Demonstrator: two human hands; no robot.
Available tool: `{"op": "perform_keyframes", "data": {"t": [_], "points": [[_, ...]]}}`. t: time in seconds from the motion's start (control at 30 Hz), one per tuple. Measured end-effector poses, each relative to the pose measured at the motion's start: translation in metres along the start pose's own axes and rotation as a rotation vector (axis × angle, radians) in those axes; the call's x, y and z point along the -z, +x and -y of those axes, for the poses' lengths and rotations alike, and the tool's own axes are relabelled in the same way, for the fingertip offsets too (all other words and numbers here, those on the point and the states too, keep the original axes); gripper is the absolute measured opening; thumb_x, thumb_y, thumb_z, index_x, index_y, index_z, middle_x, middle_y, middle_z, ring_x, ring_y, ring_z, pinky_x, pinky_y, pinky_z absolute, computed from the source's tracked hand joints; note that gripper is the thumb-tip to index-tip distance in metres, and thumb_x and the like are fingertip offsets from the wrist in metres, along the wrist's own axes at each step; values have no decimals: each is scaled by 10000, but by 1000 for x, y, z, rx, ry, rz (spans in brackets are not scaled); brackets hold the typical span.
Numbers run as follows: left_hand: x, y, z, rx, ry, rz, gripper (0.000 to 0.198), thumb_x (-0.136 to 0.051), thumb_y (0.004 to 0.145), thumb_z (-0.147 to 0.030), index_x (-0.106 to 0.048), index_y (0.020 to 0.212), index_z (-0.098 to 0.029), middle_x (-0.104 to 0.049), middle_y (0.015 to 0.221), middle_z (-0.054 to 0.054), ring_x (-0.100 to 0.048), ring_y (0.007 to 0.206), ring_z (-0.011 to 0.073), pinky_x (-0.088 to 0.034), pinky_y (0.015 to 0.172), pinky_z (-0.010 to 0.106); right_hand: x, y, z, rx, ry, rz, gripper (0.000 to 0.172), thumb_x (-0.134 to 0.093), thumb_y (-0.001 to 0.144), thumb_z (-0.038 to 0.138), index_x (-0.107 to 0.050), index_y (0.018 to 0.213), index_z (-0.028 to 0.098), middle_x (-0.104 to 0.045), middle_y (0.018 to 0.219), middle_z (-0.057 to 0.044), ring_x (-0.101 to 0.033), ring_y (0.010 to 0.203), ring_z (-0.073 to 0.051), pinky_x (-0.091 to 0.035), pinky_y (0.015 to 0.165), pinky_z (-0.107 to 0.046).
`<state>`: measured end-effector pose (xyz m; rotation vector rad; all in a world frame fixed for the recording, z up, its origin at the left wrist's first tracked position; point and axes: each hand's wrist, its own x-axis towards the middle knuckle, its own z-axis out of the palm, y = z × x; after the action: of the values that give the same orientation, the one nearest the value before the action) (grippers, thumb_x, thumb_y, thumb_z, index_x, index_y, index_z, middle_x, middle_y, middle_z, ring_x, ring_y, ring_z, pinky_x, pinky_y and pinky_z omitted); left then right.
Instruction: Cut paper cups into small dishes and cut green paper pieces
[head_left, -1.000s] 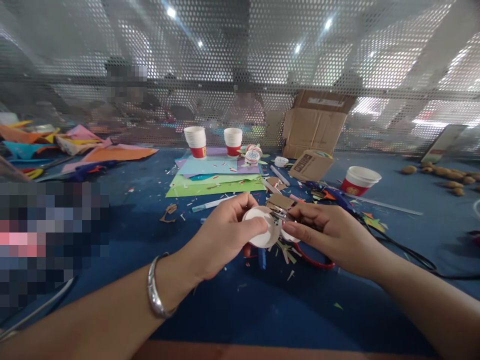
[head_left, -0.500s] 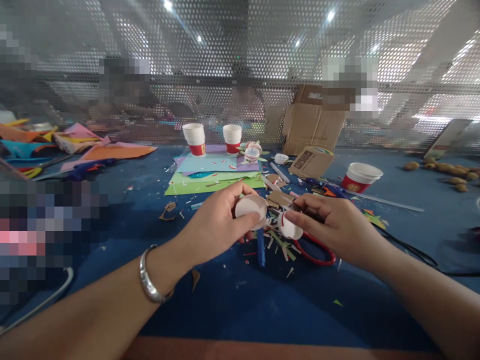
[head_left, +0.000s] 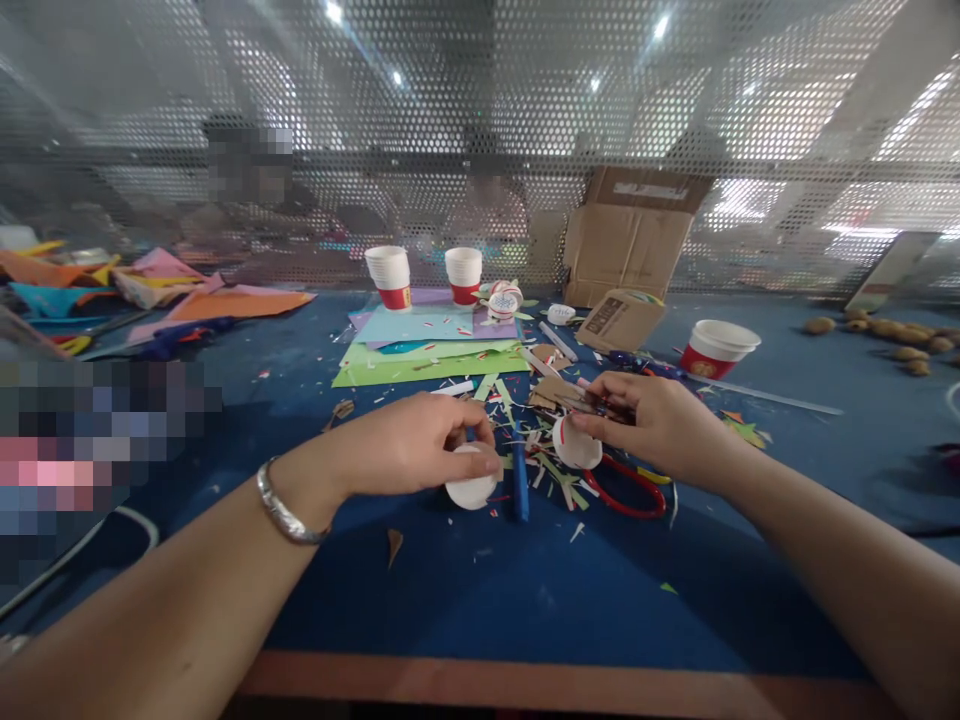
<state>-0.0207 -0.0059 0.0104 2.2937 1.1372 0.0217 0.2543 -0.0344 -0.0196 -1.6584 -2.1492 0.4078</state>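
White cup piece, just left of the blue stick, sits pinched between thumb and curled fingers of a nearly closed left hand, and a hard squeeze could buckle it. Right of the stick, the right hand grips what look like scissors; one careless swing could nick the second white piece by its thumb.

The round piece at lower centre is smooth matt white paper; the bangle, lower left, shiny metal. The box upper right is dull brown cardboard, the stacked sheets near centre matt paper.
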Motion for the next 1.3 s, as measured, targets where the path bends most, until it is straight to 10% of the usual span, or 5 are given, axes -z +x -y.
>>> {"op": "perform_keyframes", "data": {"t": [0.17,0.37,0.57,1.07,1.3], "points": [[4,2,8,69,0,-141,427,-579,860,-588,-730,1009,-218,-670,652,10,-579,560,160,-345,524,264,-2,-1,0,74,-38,-55,150,-580,859,331,-613,793,202,-589,642,30,-513,572,-135,-357,564,-259],[5,-2,8,14,17,-27,366,-675,807,-514,-732,1017,-220,-723,829,32,-627,688,175,-364,566,256,-7,-4,7,87,34,-75,148,-588,856,326,-613,788,197,-607,679,17,-523,608,-141,-367,580,-259],[-4,-4,-10,-83,-55,-248,365,-600,880,-562,-743,898,-226,-726,828,18,-605,692,160,-380,586,261,-15,-13,24,102,107,47,198,-577,884,358,-605,770,198,-537,623,38,-478,567,-128,-347,549,-256],[-17,-2,-15,-48,-653,111,316,-697,815,-372,-674,1053,-165,-705,764,39,-660,610,150,-505,534,239,-23,-22,42,107,254,78,250,-594,894,338,-548,696,193,-483,607,46,-426,562,-112,-310,512,-244],[22,-12,14,79,10,-218,197,-565,828,-269,-738,905,-215,-674,641,-2,-594,554,145,-391,536,254,-20,-20,35,38,195,131,338,-551,934,522,-627,858,202,-624,703,4,-544,616,-153,-381,563,-268]]}}
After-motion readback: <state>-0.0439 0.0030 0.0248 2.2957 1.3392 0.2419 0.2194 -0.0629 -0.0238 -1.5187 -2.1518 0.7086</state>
